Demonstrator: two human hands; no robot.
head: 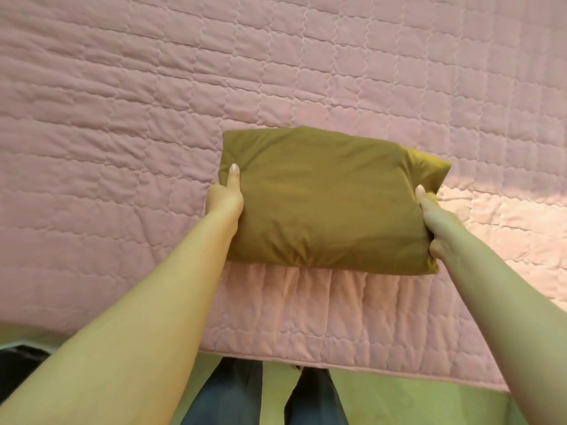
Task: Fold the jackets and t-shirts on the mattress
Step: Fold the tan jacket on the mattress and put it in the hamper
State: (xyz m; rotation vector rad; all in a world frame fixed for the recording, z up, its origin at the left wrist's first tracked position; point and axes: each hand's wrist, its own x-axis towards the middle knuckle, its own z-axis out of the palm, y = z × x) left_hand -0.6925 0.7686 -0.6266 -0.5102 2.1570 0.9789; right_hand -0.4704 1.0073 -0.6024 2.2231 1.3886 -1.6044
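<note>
An olive-brown padded jacket [325, 200] is folded into a thick rectangular bundle and sits over the pink quilted mattress [122, 133], near its front edge. My left hand [225, 197] grips the bundle's left side, thumb on top and fingers hidden beneath. My right hand [435, 225] grips the right side the same way, thumb on the top edge. Whether the bundle rests on the quilt or is held just above it I cannot tell. No t-shirt is in view.
The mattress's front edge [337, 363] runs across the bottom, with green floor [383, 403] below it. The person's dark trouser legs [233, 397] stand at that edge. A dark object [18, 366] lies at the lower left.
</note>
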